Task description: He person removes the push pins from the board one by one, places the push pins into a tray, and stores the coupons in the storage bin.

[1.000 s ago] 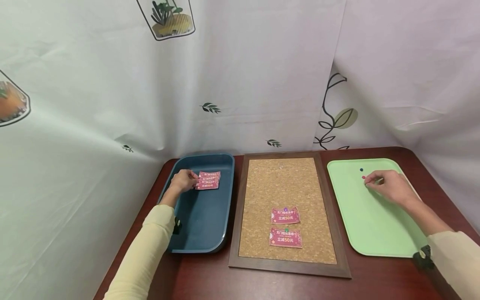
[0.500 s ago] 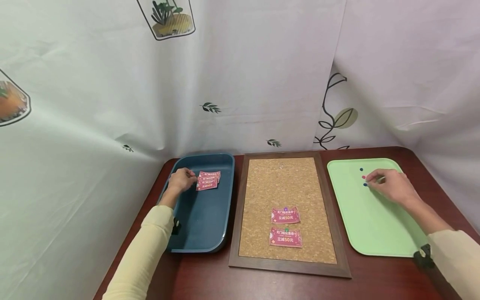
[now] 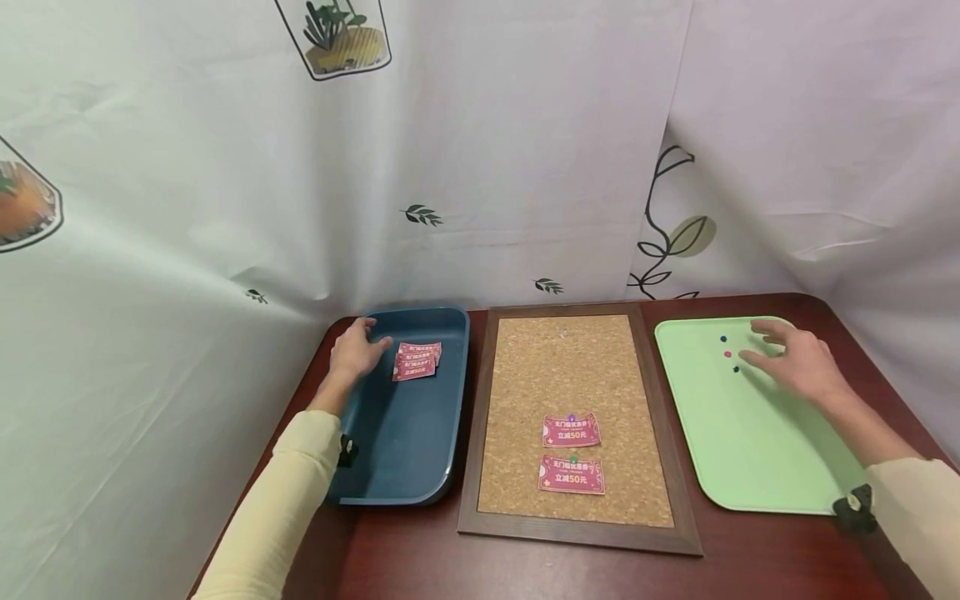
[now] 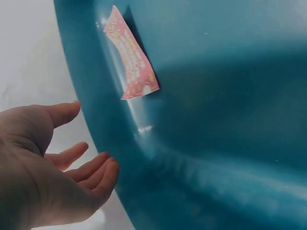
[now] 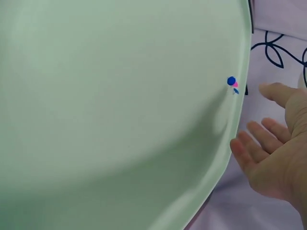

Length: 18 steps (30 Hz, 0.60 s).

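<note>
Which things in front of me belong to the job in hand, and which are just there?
Likely part of the job:
blue tray
loose coupons
corkboard
pinned coupons
small pins
green tray

Apparently just surroundings:
printed backdrop
dark red table

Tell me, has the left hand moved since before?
Yes: in the head view, the left hand has shifted slightly toward the far left corner of the blue tray.
</note>
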Motion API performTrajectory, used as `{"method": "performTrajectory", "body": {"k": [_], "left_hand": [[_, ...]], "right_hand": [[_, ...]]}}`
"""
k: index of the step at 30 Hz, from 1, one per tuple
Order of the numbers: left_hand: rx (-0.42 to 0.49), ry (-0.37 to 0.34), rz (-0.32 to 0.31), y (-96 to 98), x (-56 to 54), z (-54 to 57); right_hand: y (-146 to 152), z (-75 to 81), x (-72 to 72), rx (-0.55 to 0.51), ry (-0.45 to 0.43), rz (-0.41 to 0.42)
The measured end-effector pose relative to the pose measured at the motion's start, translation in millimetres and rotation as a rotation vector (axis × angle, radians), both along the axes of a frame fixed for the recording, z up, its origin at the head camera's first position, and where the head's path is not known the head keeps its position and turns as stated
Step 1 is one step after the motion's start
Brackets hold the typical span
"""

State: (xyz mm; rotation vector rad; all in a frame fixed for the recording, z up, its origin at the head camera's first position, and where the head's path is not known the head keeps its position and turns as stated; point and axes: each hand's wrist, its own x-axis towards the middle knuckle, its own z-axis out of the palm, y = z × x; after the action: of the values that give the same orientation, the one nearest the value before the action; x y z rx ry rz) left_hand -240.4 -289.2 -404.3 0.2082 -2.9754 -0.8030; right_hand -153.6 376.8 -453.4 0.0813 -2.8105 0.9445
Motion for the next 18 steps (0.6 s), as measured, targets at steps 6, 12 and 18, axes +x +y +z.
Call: {"method": "performTrajectory", "body": {"k": [6,12,18], "left_hand": [[0.023,0.037,-0.031,4.2,-0.3,6.6],[0.032,0.039,-0.079,13.3,1.0,12.6],[0.034,0.045,-0.140,25.6,4.2,18.2]], "right_hand": [[-4.9,11.0,-0.5,-0.077,-0.106,-0.007],[-14.5,19.7,-2.1,-0.111,-0.162,0.037],[-26.7,25.9,-2.6,-0.114,-0.153,0.066]]}}
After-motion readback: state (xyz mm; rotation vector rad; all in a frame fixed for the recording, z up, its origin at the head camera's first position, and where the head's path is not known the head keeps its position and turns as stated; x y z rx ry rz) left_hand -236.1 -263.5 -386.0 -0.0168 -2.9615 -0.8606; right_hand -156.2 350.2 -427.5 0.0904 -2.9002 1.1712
